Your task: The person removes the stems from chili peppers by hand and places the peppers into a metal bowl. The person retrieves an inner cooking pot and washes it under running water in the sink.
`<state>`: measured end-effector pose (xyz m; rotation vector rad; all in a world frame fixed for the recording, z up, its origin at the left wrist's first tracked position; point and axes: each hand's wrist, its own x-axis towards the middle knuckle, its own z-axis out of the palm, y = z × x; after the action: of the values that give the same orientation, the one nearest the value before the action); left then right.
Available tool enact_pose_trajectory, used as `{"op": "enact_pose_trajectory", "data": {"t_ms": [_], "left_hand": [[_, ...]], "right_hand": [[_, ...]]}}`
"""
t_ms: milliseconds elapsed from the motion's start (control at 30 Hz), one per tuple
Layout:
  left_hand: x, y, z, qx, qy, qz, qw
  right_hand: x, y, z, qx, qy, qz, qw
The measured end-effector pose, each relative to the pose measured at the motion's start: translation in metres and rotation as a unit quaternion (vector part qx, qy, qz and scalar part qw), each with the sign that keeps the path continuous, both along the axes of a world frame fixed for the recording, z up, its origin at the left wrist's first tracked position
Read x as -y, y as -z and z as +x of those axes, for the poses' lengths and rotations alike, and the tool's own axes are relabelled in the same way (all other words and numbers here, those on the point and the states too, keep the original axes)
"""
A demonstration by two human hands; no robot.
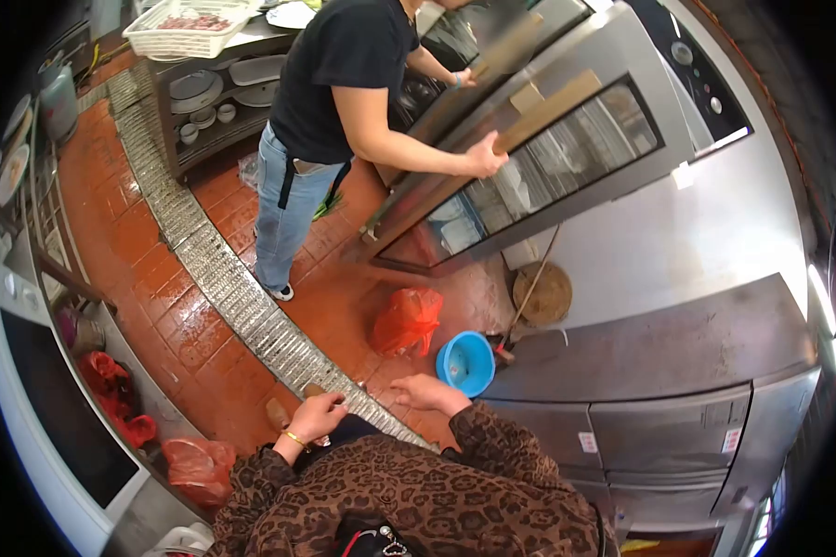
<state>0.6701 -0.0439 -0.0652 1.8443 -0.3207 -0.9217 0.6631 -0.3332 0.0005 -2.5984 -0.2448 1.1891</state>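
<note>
My left hand, with a yellow bangle at its wrist, is in front of my body with loosely bent fingers. I see nothing in it. My right hand is held out, fingers apart and holding nothing. Nearest to it is a blue bucket on the floor, just beyond the fingers and apart from them. A tied red plastic bag sits on the tiles beyond both hands. Below my hands a metal drain grate crosses the floor.
Another person stands ahead, hands on a glass-doored steel cabinet. Steel refrigerators line the right side. A broom and round basket stand by the wall. Red bags lie at left. A shelf holds dishes; the tiles look wet.
</note>
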Motion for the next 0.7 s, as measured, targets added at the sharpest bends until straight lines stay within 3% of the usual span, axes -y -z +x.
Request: {"op": "enact_pose_trajectory", "data": {"t_ms": [67,167,367,700], "left_hand": [[-0.006,-0.002,0.005,0.004,0.006,0.002,1.000],[-0.015,-0.004,0.011,0.025,-0.019,-0.010,0.999],[-0.019,0.015,0.026,0.033,-0.027,0.024,0.999],[-0.051,0.044,0.030,0.013,0.010,0.087,0.996]], "right_hand": [[-0.019,-0.015,0.013,-0.012,0.012,0.004,1.000],[-0.012,0.035,0.007,0.044,0.044,0.058,0.996],[-0.011,0.058,0.004,0.062,0.097,0.093,0.989],[0.063,0.107,-0.026,0.091,0.087,0.075,0.989]]}}
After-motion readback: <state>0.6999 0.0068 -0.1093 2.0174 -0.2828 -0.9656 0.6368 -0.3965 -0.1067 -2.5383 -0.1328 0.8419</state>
